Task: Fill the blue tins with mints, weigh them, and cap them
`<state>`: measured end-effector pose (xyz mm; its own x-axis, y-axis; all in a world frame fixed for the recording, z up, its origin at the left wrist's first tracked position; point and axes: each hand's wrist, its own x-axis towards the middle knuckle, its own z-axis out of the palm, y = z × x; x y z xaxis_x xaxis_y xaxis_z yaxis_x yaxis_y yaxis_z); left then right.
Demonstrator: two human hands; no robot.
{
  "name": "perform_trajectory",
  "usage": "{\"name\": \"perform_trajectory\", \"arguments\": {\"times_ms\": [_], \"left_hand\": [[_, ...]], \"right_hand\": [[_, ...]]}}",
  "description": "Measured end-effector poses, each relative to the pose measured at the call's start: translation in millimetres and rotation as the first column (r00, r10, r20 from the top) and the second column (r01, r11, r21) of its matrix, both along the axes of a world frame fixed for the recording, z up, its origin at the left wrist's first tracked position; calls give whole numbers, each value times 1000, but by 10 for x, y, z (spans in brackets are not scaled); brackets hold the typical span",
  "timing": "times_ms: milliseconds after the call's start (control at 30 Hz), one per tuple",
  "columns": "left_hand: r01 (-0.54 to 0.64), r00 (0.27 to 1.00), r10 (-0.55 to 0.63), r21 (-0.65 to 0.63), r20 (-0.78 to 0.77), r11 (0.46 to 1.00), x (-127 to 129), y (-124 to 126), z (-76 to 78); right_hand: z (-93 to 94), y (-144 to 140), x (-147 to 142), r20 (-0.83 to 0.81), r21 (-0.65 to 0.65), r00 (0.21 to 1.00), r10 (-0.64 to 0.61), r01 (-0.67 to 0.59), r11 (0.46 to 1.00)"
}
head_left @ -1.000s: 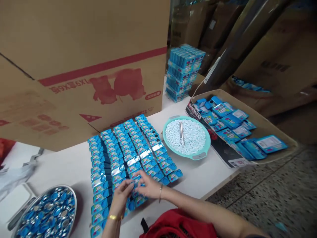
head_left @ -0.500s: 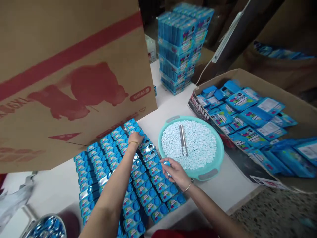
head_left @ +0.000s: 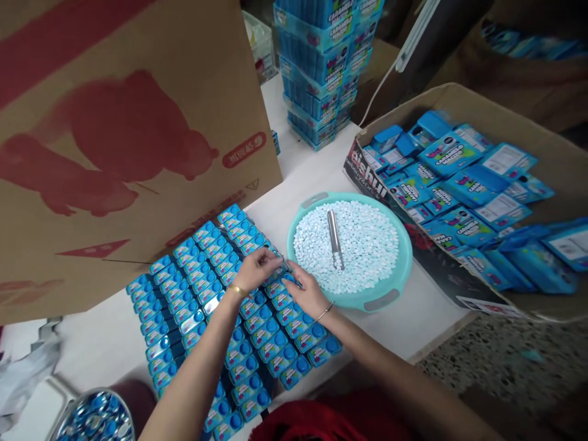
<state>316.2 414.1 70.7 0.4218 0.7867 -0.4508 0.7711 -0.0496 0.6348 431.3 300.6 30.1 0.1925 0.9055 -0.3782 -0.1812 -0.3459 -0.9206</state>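
Several rows of small blue printed candy boxes (head_left: 271, 334) stand packed on the white table, many with a round blue cap at one end. My left hand (head_left: 257, 269) is over the right-hand rows, its fingers pinched on something small and greyish that I cannot make out. Close against it, my right hand (head_left: 307, 293) has its fingers closed; a small round cap was in it a moment earlier and is mostly hidden now. Right of the hands sits a turquoise basin (head_left: 404, 257) of pale candies (head_left: 367, 245), with a metal scoop (head_left: 334, 233) lying on them.
A tall cardboard box (head_left: 138, 122) walls off the left back. An open carton (head_left: 452, 89) of blue packs stands at the right. Wrapped packs (head_left: 321, 67) are stacked behind. At the lower left is a metal container (head_left: 131, 422) holding blue and silver caps.
My left hand has drawn back toward me from the far boxes, and my right hand has moved left and up to meet it. The camera view has shifted slightly.
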Motion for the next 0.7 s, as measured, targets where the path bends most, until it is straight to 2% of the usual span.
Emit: {"name": "perform_trajectory", "arguments": {"times_ms": [67, 100, 200, 267, 367, 433, 500, 567, 700], "left_hand": [[60, 977, -37, -106, 210, 993, -18, -261, 23], [54, 971, -24, -119, 236, 991, -27, -342, 16], [-75, 996, 76, -14, 44, 997, -47, -330, -53], [-130, 985, 137, 75, -102, 989, -44, -141, -120], [-136, 953, 167, 137, -254, 981, 3, 234, -219], [-96, 919, 134, 121, -371, 988, 54, 441, -267], [-50, 877, 78, 71, -474, 996, 104, 574, -297], [-14, 833, 26, 25, -553, 1000, 137, 638, -309], [11, 770, -7, 2, -638, 1000, 169, 644, -287]], "right_hand": [[-13, 11, -47, 30, 69, 999, -18, 16, 997], [-4, 16, -70, 34, 85, 999, -16, 13, 996], [74, 30, -97, -64, 4, 998, 22, -22, 1000], [146, 30, -63, -256, -107, 967, 15, -44, 993], [244, 5, 47, -560, -172, 827, -52, -55, 984], [281, -24, 121, -656, -158, 752, -60, -60, 986], [288, -52, 168, -670, -153, 741, -57, -62, 986], [270, -65, 175, -643, -163, 763, -68, -50, 985], [234, -29, 93, -578, -277, 795, -186, 24, 961]]}}
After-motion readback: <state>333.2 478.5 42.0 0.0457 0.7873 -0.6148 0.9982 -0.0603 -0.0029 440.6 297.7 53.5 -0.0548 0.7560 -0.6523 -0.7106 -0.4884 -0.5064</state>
